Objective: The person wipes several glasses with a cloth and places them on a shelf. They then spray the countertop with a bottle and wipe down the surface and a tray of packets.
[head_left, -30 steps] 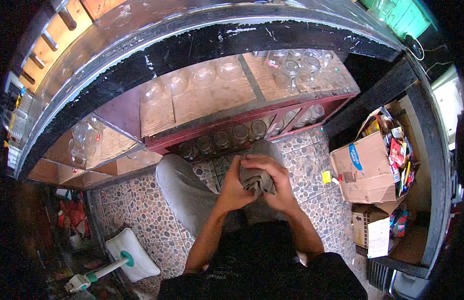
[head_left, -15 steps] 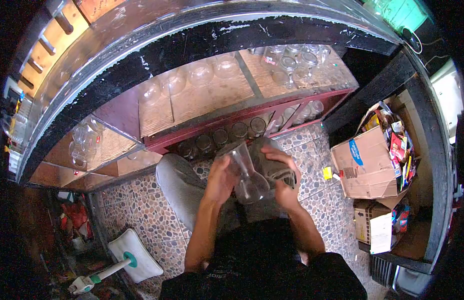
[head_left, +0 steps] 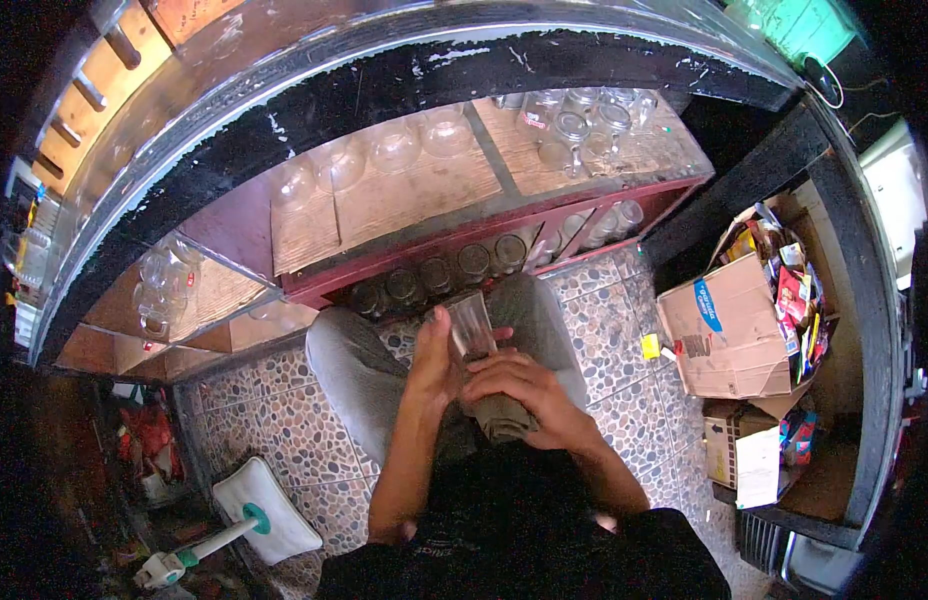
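Observation:
A clear drinking glass [head_left: 471,322], narrow at the middle in the earlier view, sits in front of my lap. My left hand [head_left: 432,362] is wrapped round its left side, thumb pointing up. From the right, my right hand [head_left: 532,392] presses a grey-green cloth [head_left: 506,418] against the end of the glass nearer my body. Cloth and fingers cover that end. The glass is tilted, its other end pointing away from me toward the low shelf.
Dark-topped jars [head_left: 473,262] line the low shelf ahead. Round glass bowls [head_left: 394,147] and glass mugs [head_left: 571,128] stand above them; more mugs [head_left: 162,285] are at left. A cardboard box [head_left: 729,340] stands at right, a white mop head [head_left: 269,510] at lower left.
The glass has turned and moved slightly left and away from me. My right hand with the cloth has come in from the right over the near end of the glass.

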### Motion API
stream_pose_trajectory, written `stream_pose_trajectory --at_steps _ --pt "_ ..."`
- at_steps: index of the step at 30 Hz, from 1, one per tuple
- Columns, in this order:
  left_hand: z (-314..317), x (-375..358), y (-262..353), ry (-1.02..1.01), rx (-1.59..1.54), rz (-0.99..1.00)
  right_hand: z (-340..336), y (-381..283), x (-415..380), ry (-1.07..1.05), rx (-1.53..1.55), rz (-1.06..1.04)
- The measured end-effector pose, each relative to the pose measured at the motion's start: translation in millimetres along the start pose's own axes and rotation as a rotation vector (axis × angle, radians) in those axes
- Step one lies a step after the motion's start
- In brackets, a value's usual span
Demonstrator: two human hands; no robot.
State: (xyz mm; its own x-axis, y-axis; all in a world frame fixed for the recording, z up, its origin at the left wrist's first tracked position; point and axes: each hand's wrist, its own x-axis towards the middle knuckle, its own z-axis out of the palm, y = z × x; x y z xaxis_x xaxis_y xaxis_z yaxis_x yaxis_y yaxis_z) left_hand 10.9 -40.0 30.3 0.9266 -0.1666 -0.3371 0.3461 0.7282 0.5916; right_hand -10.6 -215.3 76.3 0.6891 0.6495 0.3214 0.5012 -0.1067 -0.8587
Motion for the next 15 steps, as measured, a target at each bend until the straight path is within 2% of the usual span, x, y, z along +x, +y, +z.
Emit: stream_pose_trajectory --at_steps 2,4,5,6,7,8,10,11,12,13,15 --pt "-10.8 1.0 -5.2 -0.03 0.052 0.0 -3.3 -0.1 -4.2 0.002 0.031 -0.006" --pt "-23.2 4.4 -9.0 -0.059 0.106 0.005 -6.0 6.7 -12.0 0.068 0.197 0.092" --pt "-25.8 6.2 -9.4 -0.102 -0.047 -0.045 -8.2 9.2 -17.5 0.069 0.198 0.09" --pt "-28.3 6.7 -10.5 -0.143 -0.201 -0.097 -10.2 11.1 -24.2 0.142 0.265 0.177" --pt "-30.8 5.6 -12.0 -0.141 -0.2 -0.098 -10.5 12.2 -27.9 0.215 0.333 0.266" --pt "-30.4 3.0 -12.0 -0.143 -0.117 -0.064 -9.0 12.8 -25.7 0.214 0.335 0.267" --pt "-26.7 -3.9 -12.8 -0.145 -0.031 -0.033 -4.1 13.8 -13.8 0.559 0.406 0.166" --pt "-14.7 -10.5 -10.9 -0.155 0.035 0.006 -2.1 15.0 -8.7 0.624 0.446 0.169" --pt "-6.2 -13.4 -11.5 -0.166 0.101 0.047 -4.9 15.8 -5.5 0.627 0.443 0.164" --pt "-5.4 -12.9 -19.0 -0.17 0.103 0.049 -7.5 16.6 -2.1 0.521 0.316 0.083" --pt "-10.8 -11.9 -36.0 0.061 0.221 0.15 -11.1 16.8 6.4 0.314 -0.027 -0.045"
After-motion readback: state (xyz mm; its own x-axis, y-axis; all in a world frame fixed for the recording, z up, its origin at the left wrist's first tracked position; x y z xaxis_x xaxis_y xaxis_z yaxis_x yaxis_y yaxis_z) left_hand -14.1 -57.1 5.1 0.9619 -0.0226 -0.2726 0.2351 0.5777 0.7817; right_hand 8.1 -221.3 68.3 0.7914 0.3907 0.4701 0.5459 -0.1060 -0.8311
